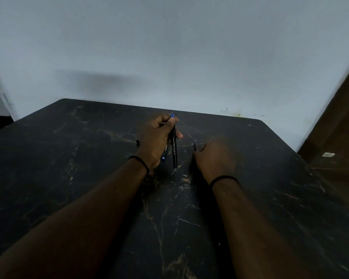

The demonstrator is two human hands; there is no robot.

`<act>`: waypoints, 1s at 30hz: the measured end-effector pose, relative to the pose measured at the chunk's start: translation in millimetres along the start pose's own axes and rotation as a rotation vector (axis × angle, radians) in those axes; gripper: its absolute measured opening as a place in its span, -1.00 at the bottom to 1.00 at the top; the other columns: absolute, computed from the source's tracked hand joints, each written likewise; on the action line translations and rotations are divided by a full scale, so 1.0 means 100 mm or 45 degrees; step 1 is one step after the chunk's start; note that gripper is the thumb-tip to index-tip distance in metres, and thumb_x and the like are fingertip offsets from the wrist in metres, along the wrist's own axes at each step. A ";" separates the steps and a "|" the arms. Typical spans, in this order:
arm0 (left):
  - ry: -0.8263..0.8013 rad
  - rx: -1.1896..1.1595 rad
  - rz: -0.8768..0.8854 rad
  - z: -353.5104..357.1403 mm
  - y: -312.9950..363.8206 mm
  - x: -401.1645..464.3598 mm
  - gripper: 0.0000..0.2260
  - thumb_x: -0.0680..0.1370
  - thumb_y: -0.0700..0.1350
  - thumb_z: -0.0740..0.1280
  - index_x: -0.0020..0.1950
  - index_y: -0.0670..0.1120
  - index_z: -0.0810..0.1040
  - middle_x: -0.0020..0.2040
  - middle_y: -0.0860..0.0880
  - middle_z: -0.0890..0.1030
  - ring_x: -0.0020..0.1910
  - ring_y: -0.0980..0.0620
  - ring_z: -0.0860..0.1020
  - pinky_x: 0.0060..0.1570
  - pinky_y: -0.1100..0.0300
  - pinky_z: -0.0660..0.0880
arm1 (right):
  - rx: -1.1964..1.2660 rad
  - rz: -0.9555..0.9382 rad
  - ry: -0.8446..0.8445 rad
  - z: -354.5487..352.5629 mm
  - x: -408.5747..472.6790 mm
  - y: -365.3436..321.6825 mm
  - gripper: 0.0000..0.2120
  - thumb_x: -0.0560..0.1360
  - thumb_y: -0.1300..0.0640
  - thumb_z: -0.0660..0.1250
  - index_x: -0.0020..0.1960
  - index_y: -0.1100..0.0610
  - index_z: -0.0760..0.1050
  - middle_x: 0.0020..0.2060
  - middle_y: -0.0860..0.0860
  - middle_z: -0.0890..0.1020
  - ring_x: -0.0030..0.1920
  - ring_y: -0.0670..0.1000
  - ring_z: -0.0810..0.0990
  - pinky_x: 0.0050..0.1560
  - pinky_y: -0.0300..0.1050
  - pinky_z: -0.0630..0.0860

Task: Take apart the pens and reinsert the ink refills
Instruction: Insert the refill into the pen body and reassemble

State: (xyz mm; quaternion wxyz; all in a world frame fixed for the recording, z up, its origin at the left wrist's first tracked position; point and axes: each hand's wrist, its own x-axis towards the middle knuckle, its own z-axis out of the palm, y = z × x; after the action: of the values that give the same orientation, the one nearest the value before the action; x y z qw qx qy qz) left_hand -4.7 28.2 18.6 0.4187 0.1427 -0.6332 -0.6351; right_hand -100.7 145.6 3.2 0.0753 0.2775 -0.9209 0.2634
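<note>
My left hand [158,137] grips a black pen [174,150] with white lettering, held roughly upright with a blue end poking above the fingers. A second dark pen part with a blue end [164,156] shows under the same palm. My right hand [214,158] is blurred and curled low over the table; a thin dark piece with a bluish end [194,146] sticks out from its fingers. What that piece is cannot be made out.
The dark marble-patterned table [89,178] runs back to a pale wall [169,47]. A brown wooden surface [338,137] stands along the right side. Both wrists wear black bands.
</note>
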 end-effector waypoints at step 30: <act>-0.322 -0.568 -0.275 -0.16 0.06 0.09 -0.73 0.66 -0.06 0.13 0.19 -0.16 0.54 0.14 -0.11 0.68 -0.02 0.04 0.65 -0.51 0.30 0.39 | 1.319 -0.274 -0.838 -0.09 -0.16 -0.31 -0.70 0.69 0.09 0.15 -0.08 0.13 0.59 -0.46 -0.08 0.55 -0.45 -0.11 0.44 -0.45 -0.27 0.42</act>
State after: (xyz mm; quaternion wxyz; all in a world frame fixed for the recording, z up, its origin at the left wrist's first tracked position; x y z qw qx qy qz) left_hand 3.4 12.2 24.6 0.2872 0.0332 -0.5060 -0.8126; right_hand -70.4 136.4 20.0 -0.3307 0.4359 -0.6154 0.5674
